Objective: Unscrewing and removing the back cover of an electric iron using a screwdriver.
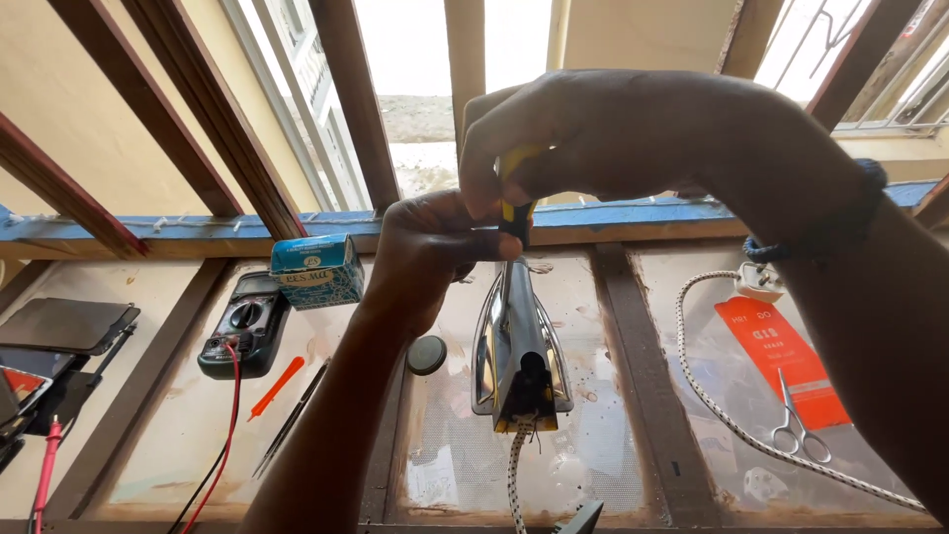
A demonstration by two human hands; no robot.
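A white braided cord (516, 485) comes up from the near edge of the table (633, 396) and goes into the back of a shiny metal iron (519, 346). The iron stands up on its back end, so its top end faces the hands. The left hand (430, 252) is closed around the top of the iron, which seems to hold it steady. The right hand (593, 133) is above it, fingers shut tight on the yellow and black screwdriver (516, 203). The screwdriver points down at the iron. A round black knob (427, 354) lies just beside the iron. Scissors (796, 420) lie on an orange tag (781, 356) to the right. Farther left sit a meter (242, 326) with a red wire (222, 440) and a blue box (318, 270). Behind it all is a window with wooden bars (361, 99).
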